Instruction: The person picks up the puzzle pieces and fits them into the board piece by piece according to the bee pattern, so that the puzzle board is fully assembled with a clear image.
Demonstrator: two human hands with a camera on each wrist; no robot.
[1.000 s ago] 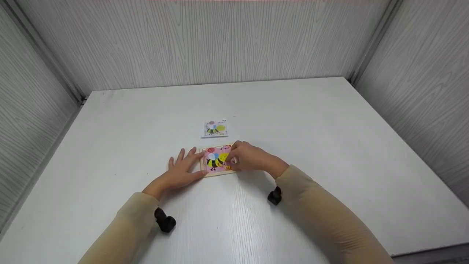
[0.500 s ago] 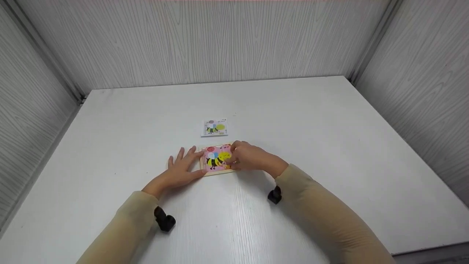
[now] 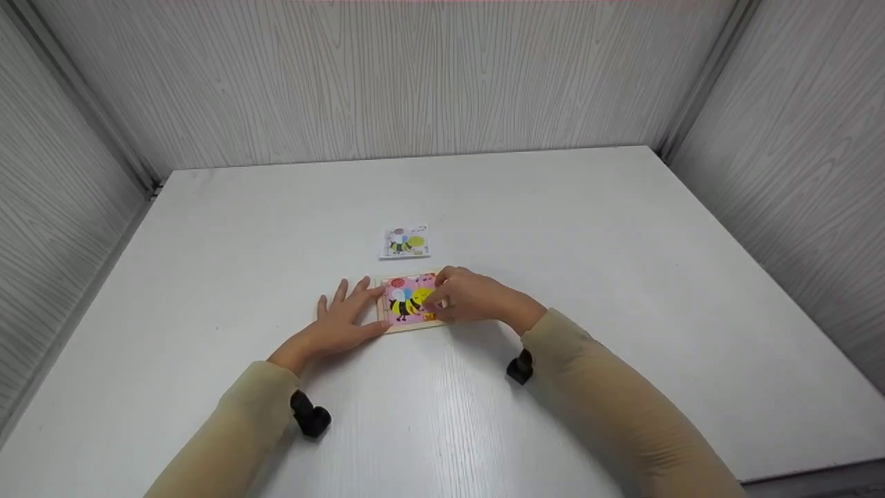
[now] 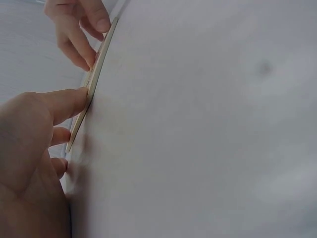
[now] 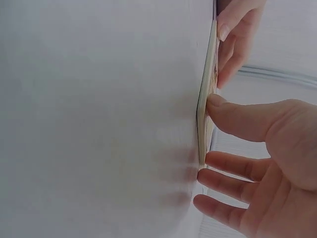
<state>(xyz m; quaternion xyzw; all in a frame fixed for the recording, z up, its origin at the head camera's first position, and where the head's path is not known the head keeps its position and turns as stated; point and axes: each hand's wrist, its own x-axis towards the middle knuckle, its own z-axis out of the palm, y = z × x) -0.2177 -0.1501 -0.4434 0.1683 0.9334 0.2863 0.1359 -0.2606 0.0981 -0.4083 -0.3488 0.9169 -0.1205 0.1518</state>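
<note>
A small wooden picture puzzle (image 3: 408,304) with a pale frame lies flat on the table, showing a yellow and black bee on pink. My left hand (image 3: 342,325) rests at its left edge with fingers spread, the thumb and index finger touching the frame. Around the right end curls my right hand (image 3: 473,296), one fingertip on the picture and part of the puzzle hidden beneath. In the right wrist view, the right thumb (image 5: 218,100) lies on the puzzle's rim. The left wrist view has the left thumb (image 4: 79,99) against the near edge.
A square card (image 3: 405,242) with a paler print of the same bee lies just beyond the puzzle. The white table (image 3: 588,228) is bounded by grey wood-grain panels (image 3: 387,83) at the back and sides.
The right index finger shifts slightly on the puzzle's right side. The left hand and the puzzle stay in place.
</note>
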